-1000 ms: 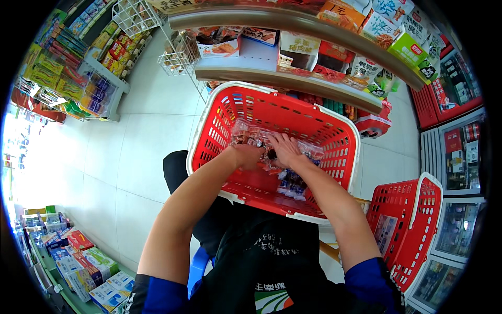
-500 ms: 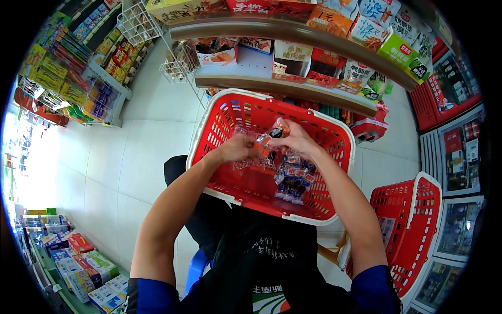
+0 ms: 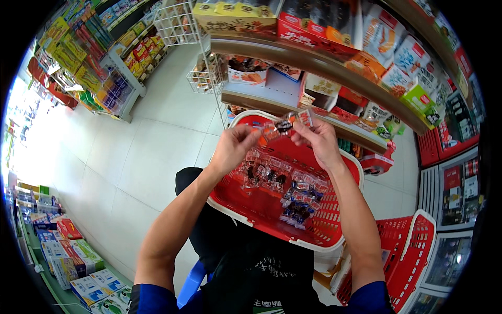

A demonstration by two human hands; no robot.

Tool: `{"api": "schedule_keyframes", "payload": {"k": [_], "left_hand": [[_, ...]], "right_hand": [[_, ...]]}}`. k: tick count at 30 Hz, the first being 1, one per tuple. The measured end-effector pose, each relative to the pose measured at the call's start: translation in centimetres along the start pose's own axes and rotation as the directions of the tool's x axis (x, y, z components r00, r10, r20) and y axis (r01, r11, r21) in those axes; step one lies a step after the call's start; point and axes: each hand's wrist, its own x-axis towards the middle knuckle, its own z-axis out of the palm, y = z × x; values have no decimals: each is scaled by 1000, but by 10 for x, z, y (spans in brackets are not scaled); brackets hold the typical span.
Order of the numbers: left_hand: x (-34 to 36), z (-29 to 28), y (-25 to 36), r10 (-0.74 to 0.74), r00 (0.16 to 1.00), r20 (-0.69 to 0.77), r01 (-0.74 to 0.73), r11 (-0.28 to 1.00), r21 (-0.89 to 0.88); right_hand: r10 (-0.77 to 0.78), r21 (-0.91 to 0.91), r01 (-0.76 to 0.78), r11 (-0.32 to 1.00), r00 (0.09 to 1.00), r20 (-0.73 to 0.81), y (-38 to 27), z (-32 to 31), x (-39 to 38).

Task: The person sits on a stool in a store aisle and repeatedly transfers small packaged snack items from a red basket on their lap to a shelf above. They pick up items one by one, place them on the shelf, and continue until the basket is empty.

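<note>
Small clear snack packets [image 3: 284, 126] with dark contents and red-orange print are held up above the far part of a red shopping basket [image 3: 230, 197]. My right hand [image 3: 317, 142] pinches them at their right end. At their left end my left hand [image 3: 236, 148] is closed, thumb against fingers, on an orange-printed end. Inside the basket lie a loose spread of red-printed packets [image 3: 261, 170] and, to their right, a pile of blue-and-red packets [image 3: 302, 201]. The basket sits against my lap.
Ahead stands a shelf [image 3: 261, 97] with bagged and boxed snacks, a white wire rack [image 3: 201, 81] at its left end. A second red basket [image 3: 405, 251] is at the right, by glass-fronted cabinets [image 3: 455, 188]. Boxes [image 3: 78, 256] fill a low shelf at lower left. A blue stool [image 3: 192, 282] shows beneath me.
Both hands have risen from inside the basket to above its far side, lifting the snack packets. The view has shifted, so the basket appears lower and further right.
</note>
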Motion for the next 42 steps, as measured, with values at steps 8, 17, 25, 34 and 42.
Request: {"api": "schedule_keyframes", "payload": {"k": [8, 17, 25, 34, 42], "left_hand": [[36, -3, 22, 604, 781, -161, -403, 684, 608], [77, -25, 18, 630, 777, -10, -332, 423, 843], [89, -38, 10, 602, 798, 26, -296, 355, 887], [100, -49, 13, 614, 789, 21, -314, 373, 873], [103, -46, 13, 581, 814, -9, -243, 354, 903]], "right_hand": [[-440, -167, 424, 890, 894, -77, -23, 46, 91], [-587, -496, 591, 635, 788, 187, -23, 62, 138], [-680, -734, 612, 295, 674, 289, -10, 84, 188], [-424, -699, 410, 586, 890, 167, -11, 89, 179], [-750, -831, 482, 279, 650, 125, 14, 54, 119]]}}
